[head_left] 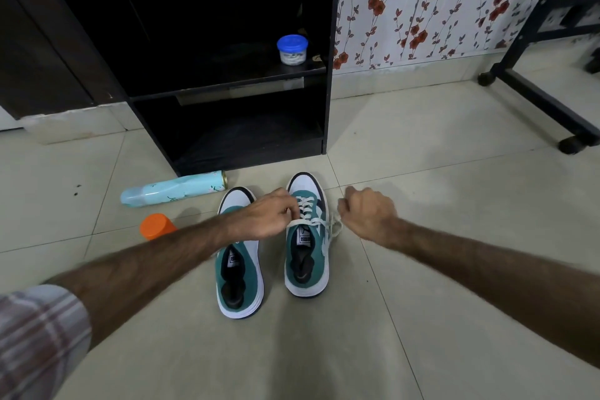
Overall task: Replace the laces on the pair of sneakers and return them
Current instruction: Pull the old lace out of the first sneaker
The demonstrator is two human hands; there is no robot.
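both hands (264,216) (370,213) pinch the white lace (328,226) on the right sneaker (306,237).

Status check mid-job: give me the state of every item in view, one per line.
right sneaker: upright on floor, white lace threaded.
left sneaker: upright beside it, no lace visible.
left hand: pinching the lace at the eyelets.
right hand: gripping the lace end, pulled sideways.
spray can: lying on its side.
orange cup: tipped over.
blue-lidded jar: upright on shelf, lid on.
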